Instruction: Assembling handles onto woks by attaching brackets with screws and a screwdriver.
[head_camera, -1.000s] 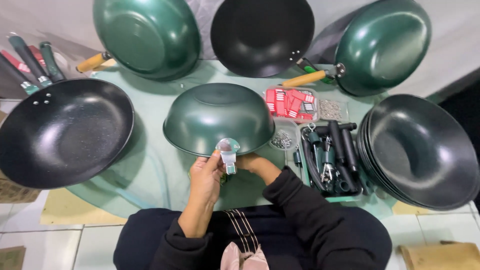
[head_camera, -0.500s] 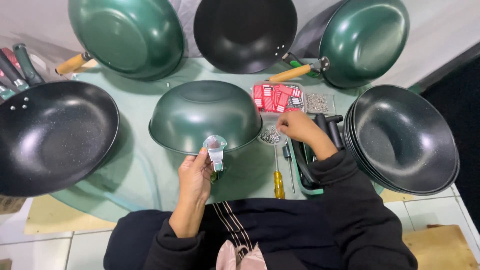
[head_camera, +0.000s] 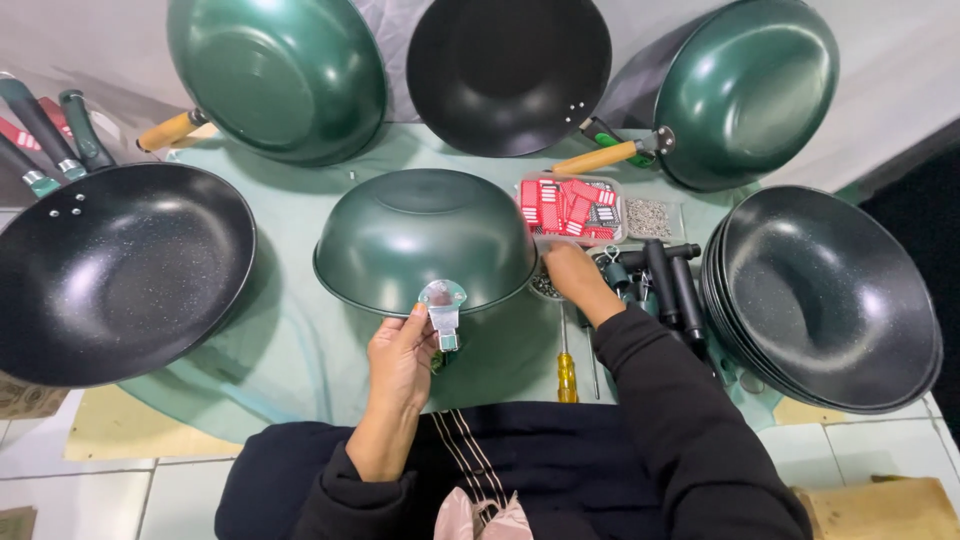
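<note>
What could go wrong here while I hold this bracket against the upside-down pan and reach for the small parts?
The left hand alone pins the small metal bracket to the rim of the upturned green wok, so it might slip off line. The right hand reaches into a crowded spot and could scatter the small silver hardware. The yellow-handled screwdriver lies near the glass table edge and might roll off.

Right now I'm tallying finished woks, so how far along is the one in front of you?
Early. Done: the green wok lies upside down with a metal bracket at its rim. In hand: the left hand steadies the bracket, and the right hand reaches into the small parts beside the red tray. Left: no handle is on; black handles and the screwdriver lie unused.
</note>
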